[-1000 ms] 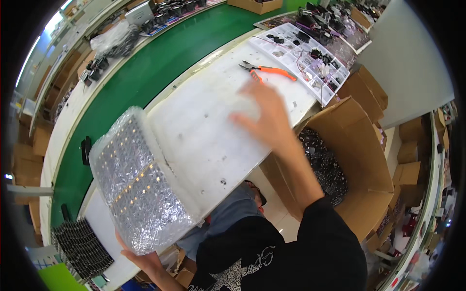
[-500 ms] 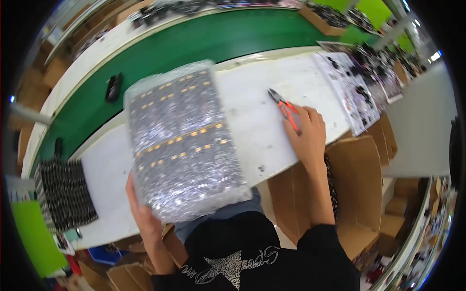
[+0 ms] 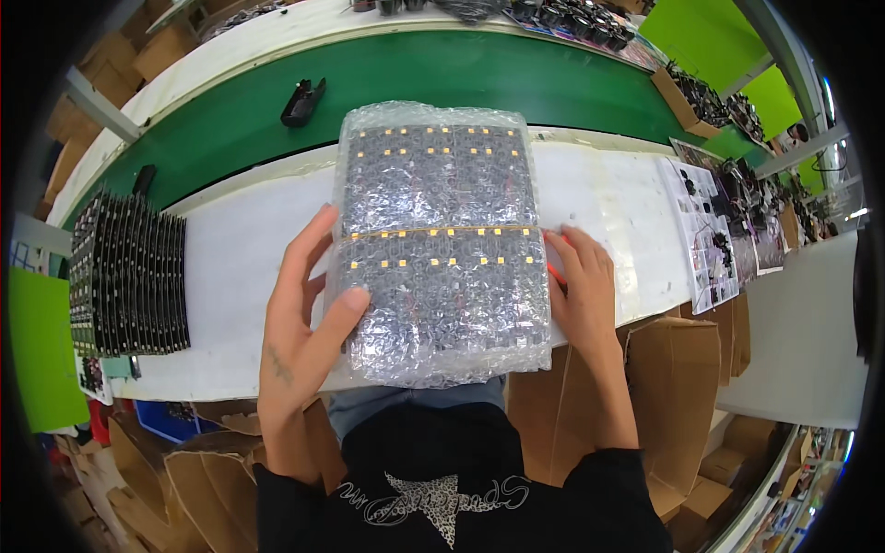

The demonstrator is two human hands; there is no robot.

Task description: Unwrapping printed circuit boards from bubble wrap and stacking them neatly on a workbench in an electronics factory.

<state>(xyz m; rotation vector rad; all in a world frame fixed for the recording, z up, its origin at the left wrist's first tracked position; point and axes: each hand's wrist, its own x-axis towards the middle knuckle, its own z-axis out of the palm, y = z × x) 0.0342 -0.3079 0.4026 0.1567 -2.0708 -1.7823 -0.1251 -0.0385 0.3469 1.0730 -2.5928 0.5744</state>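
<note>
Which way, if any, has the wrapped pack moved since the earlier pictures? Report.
Yes: the pack has moved right, away from the black stack; the gap between them is wider.

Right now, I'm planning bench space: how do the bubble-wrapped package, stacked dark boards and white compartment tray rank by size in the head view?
1. Bubble-wrapped package
2. Stacked dark boards
3. White compartment tray

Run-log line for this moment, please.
left grip: holding bubble-wrapped pack, left edge | right grip: around red-handled tool, mostly hidden | far left: stacked black boards | far right: white parts tray | beyond: green strip
</note>
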